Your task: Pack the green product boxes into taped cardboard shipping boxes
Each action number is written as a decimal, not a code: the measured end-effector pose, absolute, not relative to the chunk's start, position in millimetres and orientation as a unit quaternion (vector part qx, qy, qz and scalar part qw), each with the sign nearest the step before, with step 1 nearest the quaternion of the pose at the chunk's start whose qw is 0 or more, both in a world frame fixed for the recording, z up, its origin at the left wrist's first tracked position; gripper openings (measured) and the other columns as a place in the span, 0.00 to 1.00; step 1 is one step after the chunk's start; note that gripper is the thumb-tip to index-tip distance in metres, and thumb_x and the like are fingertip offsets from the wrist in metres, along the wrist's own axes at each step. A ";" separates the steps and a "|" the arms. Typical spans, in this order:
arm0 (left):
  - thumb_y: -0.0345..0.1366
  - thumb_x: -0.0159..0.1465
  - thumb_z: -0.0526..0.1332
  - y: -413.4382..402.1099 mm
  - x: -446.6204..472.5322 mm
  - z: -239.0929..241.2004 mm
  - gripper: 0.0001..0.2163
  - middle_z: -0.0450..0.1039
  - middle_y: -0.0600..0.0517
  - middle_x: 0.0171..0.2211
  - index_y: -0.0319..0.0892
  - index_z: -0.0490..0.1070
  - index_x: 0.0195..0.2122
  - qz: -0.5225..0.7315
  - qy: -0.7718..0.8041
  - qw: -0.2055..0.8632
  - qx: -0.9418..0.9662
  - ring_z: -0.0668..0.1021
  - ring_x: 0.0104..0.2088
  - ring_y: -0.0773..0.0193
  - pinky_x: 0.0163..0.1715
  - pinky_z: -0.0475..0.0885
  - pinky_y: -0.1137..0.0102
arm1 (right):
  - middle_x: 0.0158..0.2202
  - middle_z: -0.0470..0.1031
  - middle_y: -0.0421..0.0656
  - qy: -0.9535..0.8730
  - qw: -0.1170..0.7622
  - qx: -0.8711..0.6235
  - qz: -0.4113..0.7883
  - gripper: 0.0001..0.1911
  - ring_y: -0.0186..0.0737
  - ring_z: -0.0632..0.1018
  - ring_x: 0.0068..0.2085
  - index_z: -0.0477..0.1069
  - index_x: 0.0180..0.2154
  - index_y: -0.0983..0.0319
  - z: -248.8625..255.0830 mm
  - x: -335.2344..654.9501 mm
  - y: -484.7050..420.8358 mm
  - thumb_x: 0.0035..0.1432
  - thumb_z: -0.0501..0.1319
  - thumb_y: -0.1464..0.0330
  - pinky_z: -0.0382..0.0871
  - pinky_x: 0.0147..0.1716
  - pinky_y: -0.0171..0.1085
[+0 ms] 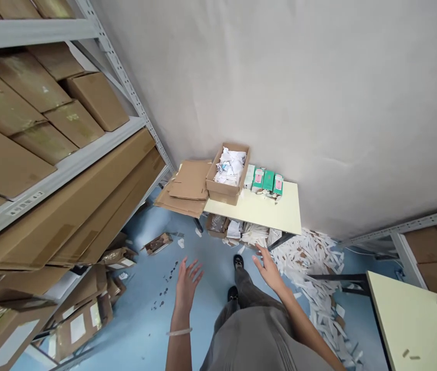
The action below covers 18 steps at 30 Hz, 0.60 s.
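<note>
My left hand is held out in the air over the blue floor, fingers spread, with nothing in it. My right hand is also raised and empty, its fingers apart, in front of a pale yellow table. On that table stands an open cardboard box filled with crumpled white paper. Beside it to the right are several green and white boxes. Flattened cardboard sheets lie to its left. Neither hand touches any of these.
Shelving loaded with cardboard cartons rises on the left. White paper strips cover the floor at right. A second pale table stands at lower right. A small open box lies on the floor.
</note>
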<state>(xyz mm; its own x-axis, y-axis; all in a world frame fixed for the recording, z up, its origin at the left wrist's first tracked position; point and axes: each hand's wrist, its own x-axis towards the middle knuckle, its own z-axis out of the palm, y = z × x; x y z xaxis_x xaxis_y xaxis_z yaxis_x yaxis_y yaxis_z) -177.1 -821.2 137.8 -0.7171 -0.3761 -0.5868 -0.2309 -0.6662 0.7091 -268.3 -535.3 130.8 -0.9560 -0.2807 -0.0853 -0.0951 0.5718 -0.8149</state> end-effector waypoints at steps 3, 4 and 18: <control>0.53 0.63 0.56 -824.4 -180.8 128.3 0.29 0.63 0.43 0.60 0.53 0.53 0.64 -0.828 -0.384 0.056 0.405 0.72 0.56 0.49 0.52 0.72 0.53 | 0.56 0.66 0.48 0.884 0.106 -0.142 -0.432 0.25 0.44 0.72 0.53 0.57 0.60 0.57 124.2 -302.9 -563.1 0.64 0.49 0.56 0.67 0.53 0.44; 0.53 0.63 0.56 -826.0 -184.1 125.6 0.29 0.63 0.43 0.60 0.53 0.53 0.64 -0.826 -0.379 0.057 0.413 0.72 0.56 0.49 0.52 0.72 0.53 | 0.56 0.66 0.48 0.884 0.113 -0.159 -0.425 0.25 0.44 0.72 0.53 0.57 0.60 0.57 123.1 -315.7 -575.6 0.65 0.49 0.57 0.67 0.53 0.44; 0.49 0.64 0.56 -944.1 -348.4 139.6 0.21 0.69 0.47 0.54 0.53 0.62 0.57 -0.794 -0.403 0.182 0.418 0.75 0.52 0.55 0.50 0.72 0.58 | 0.59 0.63 0.53 0.861 0.206 -0.334 -0.324 0.28 0.48 0.68 0.58 0.53 0.63 0.62 144.8 -495.7 -754.4 0.64 0.51 0.59 0.62 0.56 0.45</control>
<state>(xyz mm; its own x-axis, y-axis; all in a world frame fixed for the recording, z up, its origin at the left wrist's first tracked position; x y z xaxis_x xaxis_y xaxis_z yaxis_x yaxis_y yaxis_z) -348.4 -944.1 139.6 -0.5850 -0.6255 -0.5163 -0.0478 -0.6089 0.7918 -495.7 -754.4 144.8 -0.6924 -0.7080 -0.1389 -0.4414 0.5680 -0.6947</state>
